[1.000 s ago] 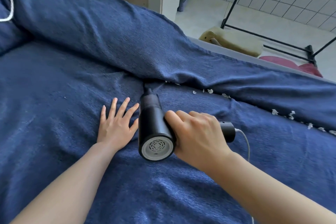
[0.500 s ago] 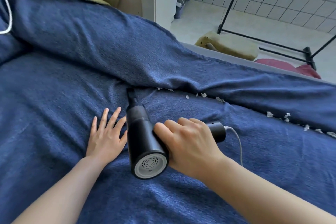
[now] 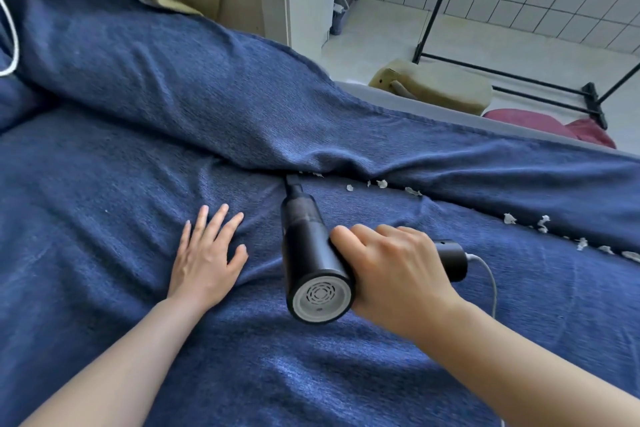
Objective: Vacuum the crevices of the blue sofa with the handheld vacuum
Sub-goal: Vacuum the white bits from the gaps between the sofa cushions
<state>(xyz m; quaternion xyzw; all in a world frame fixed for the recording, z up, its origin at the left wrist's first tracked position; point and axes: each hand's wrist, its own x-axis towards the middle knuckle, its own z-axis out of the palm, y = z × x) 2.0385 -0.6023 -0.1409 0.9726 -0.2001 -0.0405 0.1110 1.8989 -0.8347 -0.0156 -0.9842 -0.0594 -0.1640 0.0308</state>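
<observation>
Two hands on the blue sofa [image 3: 104,184]: right hand [image 3: 391,274] wraps the handheld vacuum [image 3: 308,253] — black, nozzle ahead in the crevice beside white scraps [image 3: 381,183]; left hand [image 3: 207,253] lies flat, fingers spread.

Both bare forearms reach forward, one of the hands flat and the other gripping.

The left hand [image 3: 207,255] lies palm down, fingers straight and slightly spread, pressing the blue sofa [image 3: 104,218]. The right hand [image 3: 394,274] curls its fingers around the handle of the handheld vacuum [image 3: 308,253], knuckles up, thumb against the barrel, wrist straight.
</observation>
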